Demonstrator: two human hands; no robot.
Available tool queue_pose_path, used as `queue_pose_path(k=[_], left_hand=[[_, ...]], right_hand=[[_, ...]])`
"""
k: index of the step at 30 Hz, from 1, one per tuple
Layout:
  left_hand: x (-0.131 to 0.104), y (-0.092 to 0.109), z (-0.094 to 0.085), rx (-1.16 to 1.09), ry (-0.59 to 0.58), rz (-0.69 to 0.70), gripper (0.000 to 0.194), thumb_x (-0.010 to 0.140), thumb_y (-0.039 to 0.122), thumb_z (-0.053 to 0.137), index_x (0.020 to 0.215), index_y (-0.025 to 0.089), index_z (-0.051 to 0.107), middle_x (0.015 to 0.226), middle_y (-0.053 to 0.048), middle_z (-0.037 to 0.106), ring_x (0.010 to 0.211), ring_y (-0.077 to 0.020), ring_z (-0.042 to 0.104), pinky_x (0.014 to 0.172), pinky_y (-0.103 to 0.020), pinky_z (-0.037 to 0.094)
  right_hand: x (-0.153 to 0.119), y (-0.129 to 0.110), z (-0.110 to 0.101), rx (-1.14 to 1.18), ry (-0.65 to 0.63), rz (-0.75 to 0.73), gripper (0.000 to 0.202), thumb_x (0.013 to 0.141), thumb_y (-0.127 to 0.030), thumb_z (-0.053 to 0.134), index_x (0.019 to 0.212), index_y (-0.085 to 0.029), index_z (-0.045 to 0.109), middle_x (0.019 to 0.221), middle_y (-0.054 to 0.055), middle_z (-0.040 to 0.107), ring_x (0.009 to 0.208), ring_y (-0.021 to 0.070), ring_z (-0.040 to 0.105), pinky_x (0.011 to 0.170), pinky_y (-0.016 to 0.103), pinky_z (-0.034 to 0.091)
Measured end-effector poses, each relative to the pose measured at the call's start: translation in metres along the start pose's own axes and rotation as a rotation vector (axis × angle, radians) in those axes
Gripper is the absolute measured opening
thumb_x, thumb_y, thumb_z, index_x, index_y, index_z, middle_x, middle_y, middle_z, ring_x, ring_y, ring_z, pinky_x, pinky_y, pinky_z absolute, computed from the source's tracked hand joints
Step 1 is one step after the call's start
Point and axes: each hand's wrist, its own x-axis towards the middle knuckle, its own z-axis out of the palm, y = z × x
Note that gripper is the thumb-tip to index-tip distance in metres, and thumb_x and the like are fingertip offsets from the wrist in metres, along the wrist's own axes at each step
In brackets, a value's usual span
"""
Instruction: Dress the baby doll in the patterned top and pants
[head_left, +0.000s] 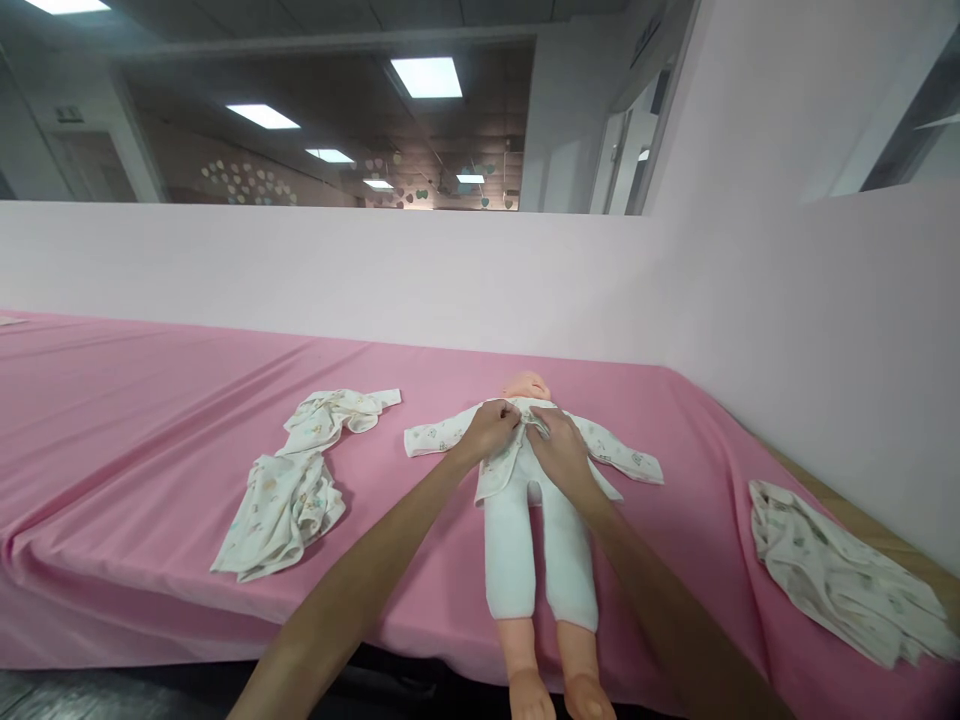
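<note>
A baby doll (511, 550) with a soft white body lies on its back, its head at the far side and its feet at the near edge. It wears a white printed jacket (622, 455), the sleeves spread out and the lower front parted. My left hand (493, 428) is closed on the jacket's front near the neck. Just right of it, my right hand (556, 445) has its fingers closed on the jacket's front edge at the chest. The small part pinched between the fingers is too small to make out.
Crumpled white printed clothes (281, 510) lie left of the doll on the pink sheet (172, 430). Another folded printed garment (840, 575) is at the right edge. A white wall (337, 275) with a window stands behind, and another wall rises on the right.
</note>
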Motion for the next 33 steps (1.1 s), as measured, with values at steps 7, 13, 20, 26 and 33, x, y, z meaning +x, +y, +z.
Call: queue_pose_path(k=[7, 13, 20, 26, 33], left_hand=[[-0.052, 0.018, 0.003, 0.764, -0.029, 0.143, 0.011, 0.084, 0.027, 0.048, 0.088, 0.019, 0.054, 0.099, -0.007, 0.061, 0.084, -0.0215, 0.057, 0.063, -0.030, 0.034], [-0.063, 0.024, 0.004, 0.935, -0.004, 0.106, 0.021, 0.086, 0.011, 0.036, 0.080, 0.018, 0.054, 0.084, -0.007, 0.062, 0.071, -0.0199, 0.057, 0.056, -0.030, 0.028], [-0.066, 0.031, 0.004, 0.657, 0.119, 0.112, 0.013, 0.086, 0.016, 0.042, 0.075, 0.020, 0.050, 0.080, -0.002, 0.063, 0.070, -0.0165, 0.054, 0.058, -0.028, 0.027], [-0.065, 0.027, 0.010, 0.625, 0.131, 0.139, 0.015, 0.086, 0.016, 0.043, 0.072, 0.020, 0.048, 0.078, -0.002, 0.064, 0.068, -0.0155, 0.053, 0.058, -0.028, 0.026], [-0.063, 0.024, 0.013, 0.560, 0.138, 0.149, 0.019, 0.087, 0.017, 0.044, 0.068, 0.020, 0.047, 0.072, 0.000, 0.062, 0.064, -0.0144, 0.052, 0.056, -0.028, 0.025]], right_hand=[[-0.026, 0.000, -0.029, -0.215, -0.061, 0.109, 0.027, 0.082, -0.016, 0.044, 0.100, -0.015, 0.064, 0.103, 0.012, 0.062, 0.100, 0.0280, 0.053, 0.087, 0.038, 0.040], [-0.037, -0.004, -0.035, 0.062, -0.025, 0.223, 0.017, 0.081, -0.020, 0.039, 0.076, -0.020, 0.056, 0.087, 0.004, 0.063, 0.081, 0.0200, 0.055, 0.073, 0.032, 0.039], [-0.038, -0.003, -0.030, 0.413, -0.006, 0.248, 0.019, 0.082, -0.028, 0.045, 0.086, -0.021, 0.063, 0.093, 0.003, 0.067, 0.087, 0.0204, 0.060, 0.080, 0.033, 0.044], [-0.043, -0.011, -0.027, 0.476, -0.007, 0.195, 0.023, 0.086, -0.032, 0.051, 0.098, -0.023, 0.068, 0.104, 0.003, 0.069, 0.100, 0.0203, 0.061, 0.091, 0.035, 0.044], [-0.044, -0.015, -0.020, 0.457, -0.029, 0.096, 0.023, 0.087, -0.027, 0.050, 0.100, -0.023, 0.069, 0.106, 0.002, 0.070, 0.101, 0.0183, 0.062, 0.092, 0.033, 0.046]])
